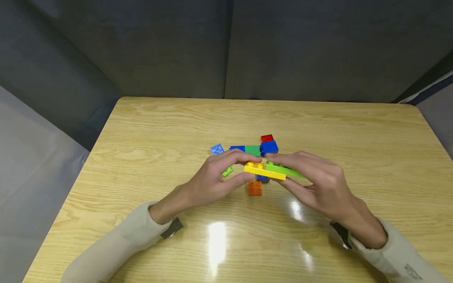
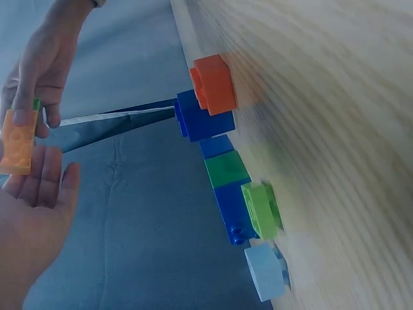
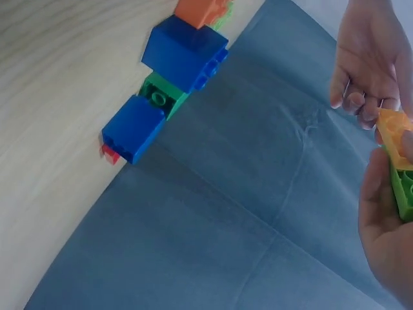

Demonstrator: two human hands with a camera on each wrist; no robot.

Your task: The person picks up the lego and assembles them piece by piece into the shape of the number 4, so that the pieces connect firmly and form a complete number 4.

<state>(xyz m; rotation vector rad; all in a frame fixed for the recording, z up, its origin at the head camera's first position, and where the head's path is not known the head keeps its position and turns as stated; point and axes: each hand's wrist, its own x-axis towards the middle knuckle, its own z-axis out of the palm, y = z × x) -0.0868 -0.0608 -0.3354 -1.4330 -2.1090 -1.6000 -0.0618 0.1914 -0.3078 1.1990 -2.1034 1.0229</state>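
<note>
In the head view, a long yellow toy brick (image 1: 265,171) and a light green brick (image 1: 283,169) are held up over the table, overlapping, with the green one on top toward the right. My left hand (image 1: 216,177) pinches the yellow brick's left end between thumb and fingers. From the other side my right hand (image 1: 320,181) grips the overlapped part, its index finger over the green brick and its thumb below the yellow one. Both wrist views show the hands meeting at these bricks; the right wrist view catches the yellow brick (image 3: 392,139) only at its edge.
Loose bricks lie on the wooden table (image 1: 159,133): an orange one (image 1: 255,188) nearest, a blue one (image 1: 269,147), a green one (image 1: 252,150), a red one (image 1: 267,138), a patterned light blue one (image 1: 217,149) and a small lime one (image 1: 227,171). Dark cloth (image 1: 170,51) hangs behind.
</note>
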